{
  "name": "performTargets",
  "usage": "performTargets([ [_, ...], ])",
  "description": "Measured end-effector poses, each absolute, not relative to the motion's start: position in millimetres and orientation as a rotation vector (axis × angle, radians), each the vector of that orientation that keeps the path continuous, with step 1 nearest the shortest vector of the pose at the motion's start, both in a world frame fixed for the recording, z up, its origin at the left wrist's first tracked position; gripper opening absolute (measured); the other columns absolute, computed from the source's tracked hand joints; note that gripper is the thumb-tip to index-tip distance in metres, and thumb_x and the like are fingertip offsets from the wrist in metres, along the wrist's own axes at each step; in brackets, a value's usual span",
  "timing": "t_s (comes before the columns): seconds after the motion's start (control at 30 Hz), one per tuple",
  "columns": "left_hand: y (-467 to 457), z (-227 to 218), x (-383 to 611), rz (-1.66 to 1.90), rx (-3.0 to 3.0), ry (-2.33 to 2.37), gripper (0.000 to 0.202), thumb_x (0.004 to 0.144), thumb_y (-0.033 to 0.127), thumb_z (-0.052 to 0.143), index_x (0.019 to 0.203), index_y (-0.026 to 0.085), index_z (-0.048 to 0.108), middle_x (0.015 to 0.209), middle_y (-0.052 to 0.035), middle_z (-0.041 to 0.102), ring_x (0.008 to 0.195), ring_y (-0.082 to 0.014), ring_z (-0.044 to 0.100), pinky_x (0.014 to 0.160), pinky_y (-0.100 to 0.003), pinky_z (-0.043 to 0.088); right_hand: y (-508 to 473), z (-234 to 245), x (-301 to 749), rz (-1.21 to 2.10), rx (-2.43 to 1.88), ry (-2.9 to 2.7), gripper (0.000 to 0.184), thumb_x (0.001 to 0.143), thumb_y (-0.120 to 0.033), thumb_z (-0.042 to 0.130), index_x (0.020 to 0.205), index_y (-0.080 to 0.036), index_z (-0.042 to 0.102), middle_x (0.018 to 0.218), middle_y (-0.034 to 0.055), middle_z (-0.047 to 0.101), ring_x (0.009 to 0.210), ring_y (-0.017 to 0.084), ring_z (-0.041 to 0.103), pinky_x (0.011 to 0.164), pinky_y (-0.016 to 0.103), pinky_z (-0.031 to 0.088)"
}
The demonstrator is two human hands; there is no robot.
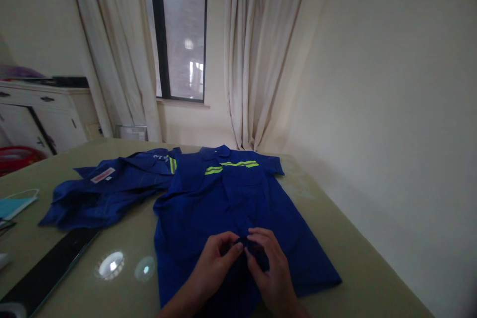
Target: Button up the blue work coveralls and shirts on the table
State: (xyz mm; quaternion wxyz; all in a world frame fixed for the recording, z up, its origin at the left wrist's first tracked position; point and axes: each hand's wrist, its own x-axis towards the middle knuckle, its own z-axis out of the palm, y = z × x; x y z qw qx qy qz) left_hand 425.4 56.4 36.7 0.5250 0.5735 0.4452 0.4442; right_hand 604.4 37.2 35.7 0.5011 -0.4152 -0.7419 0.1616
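A blue short-sleeved work shirt with yellow-green stripes across the chest lies spread on the table, its collar towards the window. My left hand pinches the shirt's front placket between thumb and fingers, low on the front. Close beside it, my right hand pinches the same strip of cloth, so the fabric is slightly raised between them. Whether a button sits between the fingertips is too small and dark to tell. The lower hem is partly hidden behind my hands and forearms.
A second blue garment lies crumpled left of the shirt. A long black panel and a light-blue face mask are on the glossy table. Behind stand a white cabinet and curtains; a wall runs along the right.
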Motion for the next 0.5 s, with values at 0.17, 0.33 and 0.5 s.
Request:
performTargets([
  [0.17, 57.5, 33.1, 425.6, 1.025, 1.311, 0.96, 0.049, 0.082, 0.064, 0.068, 0.08, 0.016, 0.064, 0.071, 0.0028, 0.054, 0.07, -0.0133, 0.045, 0.066, -0.026, 0.036, 38.3, 37.3, 609.4, 0.443, -0.99, -1.824, 0.02, 0.091, -0.017, 0.063, 0.108, -0.027, 0.066, 0.121, 0.0092, 0.066, 0.111, 0.026, 0.066, 0.091, 0.036, 0.057],
  [0.33, 56.5, 31.9, 424.2, 1.01, 1.249, 0.884, 0.046, 0.083, 0.062, 0.07, 0.085, 0.016, 0.063, 0.077, 0.0022, 0.056, 0.076, -0.0142, 0.048, 0.073, -0.027, 0.038, 38.2, 39.3, 611.0, 0.471, -0.983, -1.81, 0.017, 0.091, -0.017, 0.062, 0.105, -0.027, 0.064, 0.11, 0.0086, 0.068, 0.102, 0.025, 0.066, 0.087, 0.034, 0.056],
  [0.5, 55.4, 32.6, 423.3, 1.045, 1.283, 0.862, 0.035, 0.086, 0.051, 0.071, 0.092, 0.017, 0.065, 0.083, 0.0012, 0.059, 0.08, -0.0147, 0.053, 0.076, -0.026, 0.041, 37.4, 43.1, 610.2, 0.48, -0.941, -1.911, 0.025, 0.093, -0.012, 0.056, 0.109, -0.028, 0.063, 0.106, 0.0068, 0.065, 0.101, 0.023, 0.065, 0.088, 0.034, 0.054],
])
